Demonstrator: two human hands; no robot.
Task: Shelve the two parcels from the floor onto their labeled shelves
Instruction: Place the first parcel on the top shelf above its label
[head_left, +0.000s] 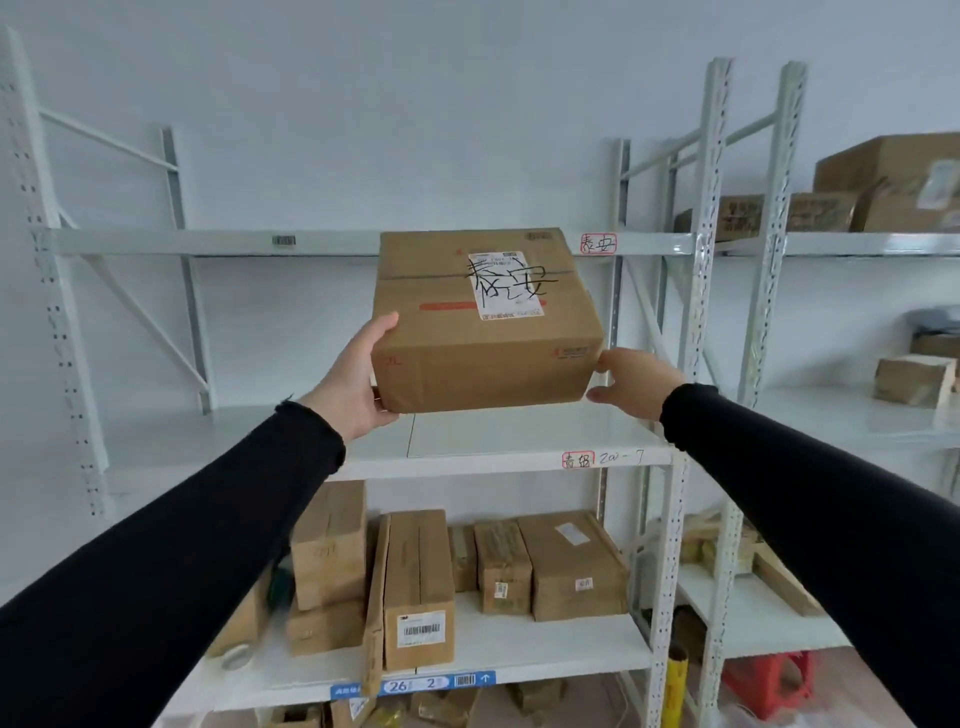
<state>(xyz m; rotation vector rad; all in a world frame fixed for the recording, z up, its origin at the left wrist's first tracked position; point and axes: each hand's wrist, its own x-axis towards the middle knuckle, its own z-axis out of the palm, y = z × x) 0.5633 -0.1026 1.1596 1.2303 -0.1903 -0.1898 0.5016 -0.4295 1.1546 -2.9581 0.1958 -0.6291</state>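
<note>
A brown cardboard parcel (483, 338) with a white shipping label and black handwritten characters is held up in front of the white rack. My left hand (358, 384) grips its lower left corner and my right hand (631, 382) presses its lower right corner. The parcel hovers above the middle shelf (493, 441), and its top reaches the upper shelf beam (208, 242). A red-framed tag (598, 243) on that upper beam carries handwriting that looks like the parcel's. The middle shelf's front edge has another red-framed tag (577, 459). No second parcel from the floor is in view.
Several cardboard boxes (421, 587) stand on the lower shelf. A neighbouring rack (769, 244) at the right holds more boxes (893, 182). A red plastic stool (769, 686) sits on the floor at the lower right. Upright posts (670, 545) flank the bay.
</note>
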